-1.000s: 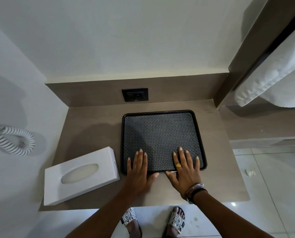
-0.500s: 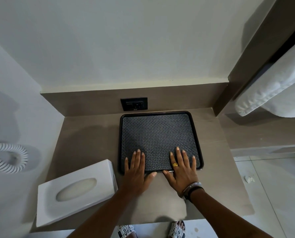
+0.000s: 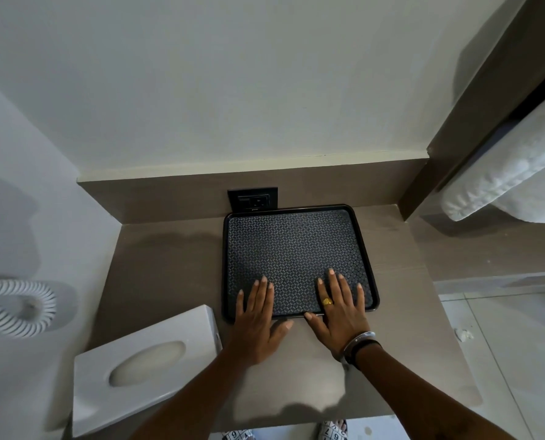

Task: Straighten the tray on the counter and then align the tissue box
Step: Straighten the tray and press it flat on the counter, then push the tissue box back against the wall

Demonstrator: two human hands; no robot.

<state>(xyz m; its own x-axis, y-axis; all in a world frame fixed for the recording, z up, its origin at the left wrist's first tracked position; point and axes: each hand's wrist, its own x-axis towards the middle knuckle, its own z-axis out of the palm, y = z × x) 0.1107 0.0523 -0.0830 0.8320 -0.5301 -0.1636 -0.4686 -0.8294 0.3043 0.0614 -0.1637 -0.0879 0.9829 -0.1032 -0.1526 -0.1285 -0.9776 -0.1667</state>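
Observation:
A black tray [image 3: 292, 249] with a patterned mat lies on the brown counter [image 3: 166, 268], its far edge touching the back panel below the socket. My left hand [image 3: 258, 319] rests flat on the tray's near left part, fingers spread over the rim. My right hand [image 3: 341, 309], with a gold ring and wrist bands, lies flat on the near right part. Neither hand grips anything. A white tissue box [image 3: 144, 366] sits askew at the counter's near left corner, close to my left forearm.
A black wall socket [image 3: 252, 199] sits in the back panel behind the tray. A coiled white cord [image 3: 17, 308] hangs on the left wall. White towels [image 3: 519, 173] hang at the upper right. Tiled floor and my sandalled feet show below the counter edge.
Both hands have pushed the tray away from me until its far edge reaches the back panel. The tissue box has not moved on the counter.

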